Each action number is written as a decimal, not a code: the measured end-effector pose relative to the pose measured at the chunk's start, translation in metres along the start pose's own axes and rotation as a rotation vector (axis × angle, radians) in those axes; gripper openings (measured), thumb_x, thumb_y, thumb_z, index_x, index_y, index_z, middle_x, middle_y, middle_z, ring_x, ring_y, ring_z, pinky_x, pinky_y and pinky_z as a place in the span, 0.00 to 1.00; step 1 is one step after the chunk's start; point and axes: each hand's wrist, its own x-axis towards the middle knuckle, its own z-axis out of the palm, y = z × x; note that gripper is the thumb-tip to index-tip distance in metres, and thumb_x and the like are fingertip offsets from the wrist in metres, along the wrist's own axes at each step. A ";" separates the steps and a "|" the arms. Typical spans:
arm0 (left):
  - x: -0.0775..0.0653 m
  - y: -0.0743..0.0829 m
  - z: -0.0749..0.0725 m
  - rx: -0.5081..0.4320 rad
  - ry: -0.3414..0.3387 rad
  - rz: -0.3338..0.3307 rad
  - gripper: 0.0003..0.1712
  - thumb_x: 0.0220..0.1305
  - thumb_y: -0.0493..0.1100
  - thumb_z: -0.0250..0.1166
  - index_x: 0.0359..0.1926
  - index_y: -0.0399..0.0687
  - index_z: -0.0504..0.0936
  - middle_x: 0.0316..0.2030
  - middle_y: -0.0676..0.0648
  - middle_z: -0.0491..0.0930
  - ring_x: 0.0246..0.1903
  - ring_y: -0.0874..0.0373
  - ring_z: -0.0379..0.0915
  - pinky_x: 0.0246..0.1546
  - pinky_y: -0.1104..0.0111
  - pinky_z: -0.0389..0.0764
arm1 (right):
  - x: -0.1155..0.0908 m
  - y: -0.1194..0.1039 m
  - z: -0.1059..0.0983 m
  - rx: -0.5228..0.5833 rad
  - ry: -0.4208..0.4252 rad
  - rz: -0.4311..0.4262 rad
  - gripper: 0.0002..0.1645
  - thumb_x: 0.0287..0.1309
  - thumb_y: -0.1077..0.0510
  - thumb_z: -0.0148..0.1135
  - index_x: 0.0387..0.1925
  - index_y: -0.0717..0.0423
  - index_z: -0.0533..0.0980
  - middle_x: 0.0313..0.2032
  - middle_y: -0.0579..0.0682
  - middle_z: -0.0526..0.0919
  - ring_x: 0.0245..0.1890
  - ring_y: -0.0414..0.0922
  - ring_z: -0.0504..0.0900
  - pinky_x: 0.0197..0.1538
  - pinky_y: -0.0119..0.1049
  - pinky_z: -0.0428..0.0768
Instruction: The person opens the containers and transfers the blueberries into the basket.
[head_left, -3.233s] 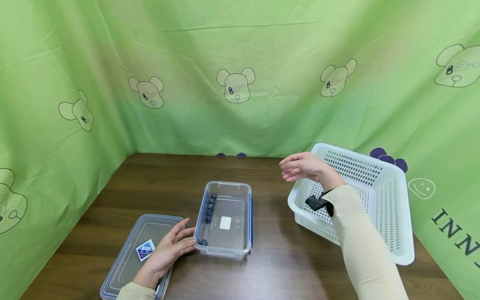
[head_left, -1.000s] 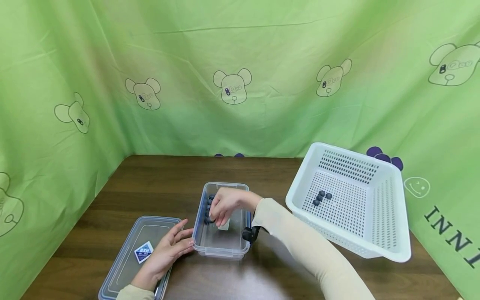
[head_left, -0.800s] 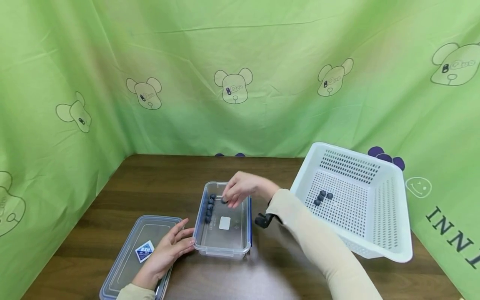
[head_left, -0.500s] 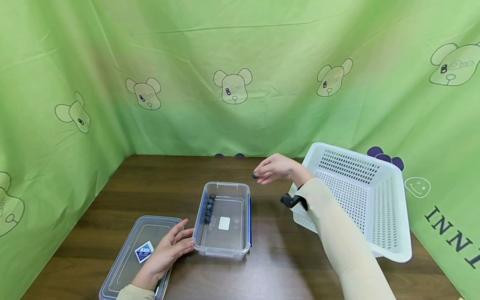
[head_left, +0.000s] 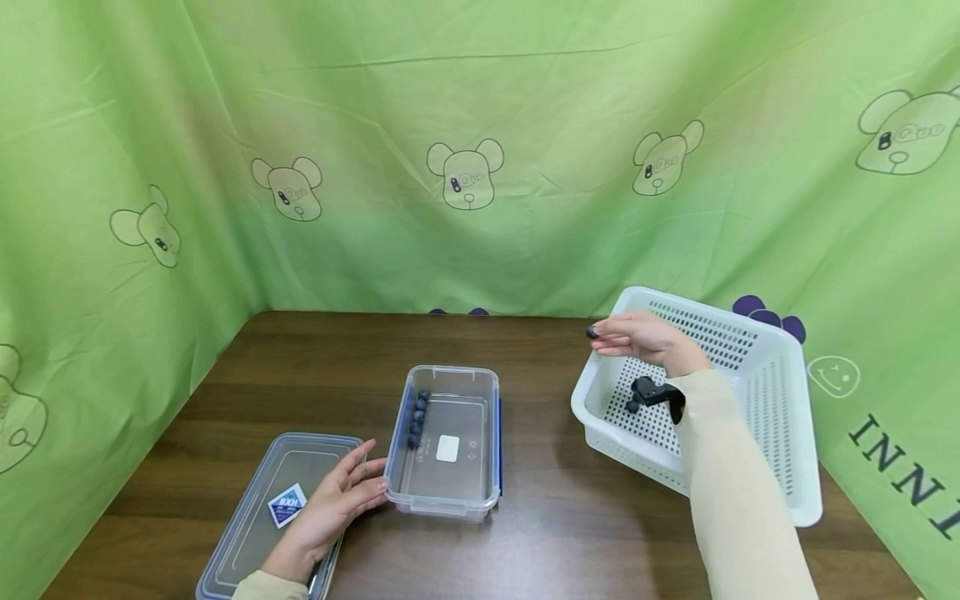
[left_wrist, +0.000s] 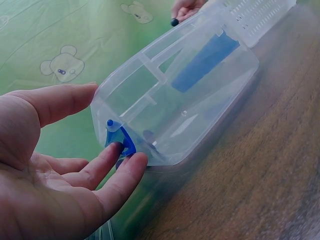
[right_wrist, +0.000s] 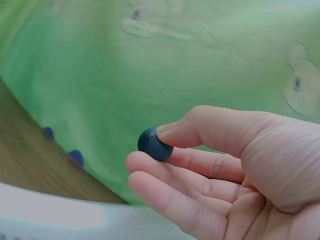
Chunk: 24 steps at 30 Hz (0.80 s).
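Observation:
My right hand (head_left: pixel 637 337) pinches a blueberry (right_wrist: pixel 155 144) between thumb and fingertips, above the left rim of a white perforated basket (head_left: pixel 802 433). Below that hand, another dark berry (head_left: pixel 632 407) shows on the basket floor; hand and wrist strap hide the rest. My left hand (head_left: pixel 337 508) rests against the left side of a lidless clear plastic box (head_left: pixel 480 467), thumb at the rim and fingertips near a blue clip (left_wrist: pixel 127 142). Several blueberries (head_left: pixel 417 416) lie in a row along the box's left inner wall.
A clear lid with blue edging (head_left: pixel 255 517) and a blue diamond label lies at the left, partly under my left forearm. All of this stands on a brown wooden table (head_left: pixel 540 533). Green printed curtain (head_left: pixel 465 267) closes off the back and sides.
A berry has gone from the box's front left corner. My right hand has dipped into the box, come up with a blueberry and moved right to the basket. The left hand stays put.

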 end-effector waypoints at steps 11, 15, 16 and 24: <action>0.000 0.000 -0.001 -0.007 -0.004 -0.001 0.48 0.68 0.32 0.61 0.76 0.30 0.38 0.66 0.22 0.56 0.50 0.58 0.75 0.53 0.66 0.78 | -0.025 0.029 -0.054 0.244 0.119 0.131 0.17 0.72 0.71 0.47 0.35 0.62 0.82 0.38 0.57 0.86 0.40 0.47 0.87 0.51 0.36 0.81; 0.000 0.000 -0.001 -0.008 -0.003 -0.002 0.48 0.68 0.32 0.60 0.76 0.30 0.38 0.66 0.22 0.56 0.50 0.58 0.75 0.53 0.67 0.78 | -0.028 0.044 -0.067 0.262 0.146 0.236 0.21 0.72 0.70 0.44 0.32 0.63 0.83 0.33 0.57 0.87 0.35 0.45 0.88 0.49 0.33 0.82; 0.000 0.000 -0.001 -0.008 -0.003 -0.003 0.48 0.68 0.32 0.60 0.76 0.30 0.38 0.66 0.22 0.56 0.50 0.59 0.76 0.53 0.67 0.78 | -0.030 0.046 -0.070 0.253 0.154 0.256 0.21 0.72 0.70 0.44 0.31 0.63 0.83 0.32 0.57 0.87 0.34 0.45 0.88 0.48 0.32 0.82; 0.001 -0.001 -0.002 -0.012 -0.001 -0.008 0.48 0.68 0.32 0.61 0.76 0.30 0.38 0.66 0.23 0.57 0.50 0.59 0.76 0.53 0.66 0.78 | -0.033 0.057 -0.075 -0.010 0.214 0.401 0.20 0.74 0.63 0.49 0.29 0.54 0.84 0.27 0.49 0.87 0.29 0.37 0.86 0.38 0.25 0.82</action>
